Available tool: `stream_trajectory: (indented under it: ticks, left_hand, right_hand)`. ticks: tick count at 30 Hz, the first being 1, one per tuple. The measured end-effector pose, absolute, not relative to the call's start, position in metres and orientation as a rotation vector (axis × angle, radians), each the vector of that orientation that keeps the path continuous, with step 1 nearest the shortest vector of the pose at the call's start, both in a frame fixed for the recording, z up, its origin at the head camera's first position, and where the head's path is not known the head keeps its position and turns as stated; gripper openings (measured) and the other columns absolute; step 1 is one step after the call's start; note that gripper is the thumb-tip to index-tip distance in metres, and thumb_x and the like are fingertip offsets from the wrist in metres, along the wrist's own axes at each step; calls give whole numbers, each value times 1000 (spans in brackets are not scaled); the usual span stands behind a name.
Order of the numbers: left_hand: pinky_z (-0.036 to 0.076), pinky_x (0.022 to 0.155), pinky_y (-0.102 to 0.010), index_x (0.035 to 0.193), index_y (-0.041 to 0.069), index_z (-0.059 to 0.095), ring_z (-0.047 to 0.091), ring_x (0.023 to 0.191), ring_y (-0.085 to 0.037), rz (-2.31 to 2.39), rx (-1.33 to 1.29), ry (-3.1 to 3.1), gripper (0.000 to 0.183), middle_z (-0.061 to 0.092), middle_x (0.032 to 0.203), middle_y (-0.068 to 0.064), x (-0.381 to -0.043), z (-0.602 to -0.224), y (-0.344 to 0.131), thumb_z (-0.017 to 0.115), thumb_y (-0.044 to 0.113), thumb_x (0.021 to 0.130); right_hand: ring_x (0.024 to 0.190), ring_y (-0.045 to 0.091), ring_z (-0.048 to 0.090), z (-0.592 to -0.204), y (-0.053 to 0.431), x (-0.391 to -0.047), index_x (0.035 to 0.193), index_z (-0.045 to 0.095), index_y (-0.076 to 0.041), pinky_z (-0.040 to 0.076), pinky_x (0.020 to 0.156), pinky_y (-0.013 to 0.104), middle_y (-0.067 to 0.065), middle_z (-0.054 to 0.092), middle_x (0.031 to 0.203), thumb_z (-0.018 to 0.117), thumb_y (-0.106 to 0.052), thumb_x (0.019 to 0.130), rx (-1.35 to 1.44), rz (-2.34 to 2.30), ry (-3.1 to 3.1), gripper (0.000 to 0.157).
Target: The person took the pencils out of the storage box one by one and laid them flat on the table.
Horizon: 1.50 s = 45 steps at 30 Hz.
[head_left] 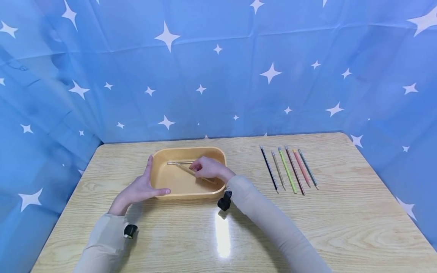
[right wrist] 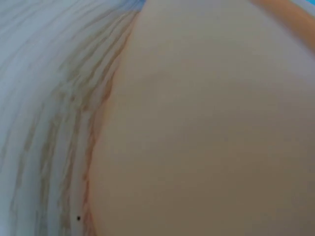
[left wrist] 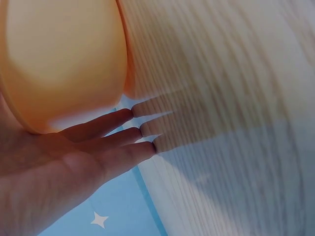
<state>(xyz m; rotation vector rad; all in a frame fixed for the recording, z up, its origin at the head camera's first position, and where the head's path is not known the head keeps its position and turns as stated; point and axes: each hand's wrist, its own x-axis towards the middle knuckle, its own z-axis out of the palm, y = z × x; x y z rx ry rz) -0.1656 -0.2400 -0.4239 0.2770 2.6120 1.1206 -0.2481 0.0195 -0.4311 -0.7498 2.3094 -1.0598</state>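
An orange-yellow plastic tray [head_left: 164, 151] stands on the wooden table, left of the middle. My left hand [head_left: 139, 188] rests against its left end, thumb along the front rim and fingers stretched along the outside. In the left wrist view the straight fingers [left wrist: 106, 125] lie beside the tray wall [left wrist: 74, 54]. Reaching into the tray, my right hand [head_left: 208, 168] pinches a light brown pencil [head_left: 184, 168] lying diagonally. Behind it a silvery pencil [head_left: 173, 163] lies crosswise, partly hidden by the fingers. The right wrist view is mostly filled by the tray's wall [right wrist: 197, 123].
Right of the tray, several pencils lie side by side on the table, among them a black pencil [head_left: 269, 168], a green pencil [head_left: 287, 169] and a coral pencil [head_left: 301, 167]. A blue star-patterned curtain [head_left: 232, 94] hangs behind the table [head_left: 358, 212] and along its sides.
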Motion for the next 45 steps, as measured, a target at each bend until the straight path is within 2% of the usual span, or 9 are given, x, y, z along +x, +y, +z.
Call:
stream_trajectory:
  ticks: [5,16,20,23,26,31,38,41,45]
  left_hand:
    - [30,103,-60,148,2,-24,31,128,-56,1121,297,2627,132,12,146,-44,-167,-425,-241,80,42,77]
    - [29,104,-60,148,3,-24,29,129,-56,1117,285,2627,132,11,146,-43,-166,-425,-241,80,43,77]
    - [30,103,-61,147,2,-25,30,128,-57,1119,284,2624,132,12,146,-44,-165,-424,-241,80,43,77]
    - [30,103,-61,148,2,-24,31,128,-56,1120,283,2625,132,12,146,-44,-165,-425,-241,79,43,77]
    - [29,104,-60,148,2,-24,30,129,-56,1121,283,2626,132,11,146,-44,-165,-425,-240,79,42,77]
    - [31,103,-60,148,3,-24,32,127,-56,1114,281,2635,132,14,145,-44,-166,-425,-240,80,43,77]
    - [33,101,-60,148,3,-24,35,126,-56,1112,280,2631,131,14,144,-45,-165,-426,-241,80,42,77]
    - [34,100,-60,148,2,-24,36,125,-56,1112,287,2632,131,15,144,-46,-165,-425,-240,80,42,77]
    - [34,101,-61,148,3,-24,35,125,-57,1109,280,2632,131,13,145,-45,-165,-425,-240,79,42,78]
  right_hand:
    - [77,13,55,-431,21,-250,121,63,6,47,66,21,7,63,91,62,4,85,-697,-1239,2252,36]
    - [76,15,51,-414,28,-245,119,65,2,43,62,24,5,56,87,56,3,89,-596,-1499,2191,31]
    - [70,18,53,-411,30,-242,119,66,1,48,68,35,16,59,85,56,2,90,-577,-1527,2119,30]
    - [69,15,55,-410,31,-239,119,65,3,50,77,44,27,61,92,57,1,92,-544,-1549,2064,29]
    - [72,15,58,-410,34,-237,119,66,5,50,81,45,31,62,99,58,1,92,-520,-1570,2045,29]
    - [79,24,59,-410,40,-235,116,66,8,52,75,32,29,63,99,57,2,90,-525,-1615,2019,28]
    - [84,25,55,-404,57,-232,121,65,3,45,89,51,11,62,91,55,-1,91,-483,-1629,2025,32]
    - [86,26,54,-402,67,-232,122,64,-1,44,86,50,8,62,94,55,-1,90,-475,-1629,2040,34]
    - [83,21,52,-399,81,-232,124,63,-1,44,77,41,9,62,99,53,0,91,-485,-1645,2064,35]
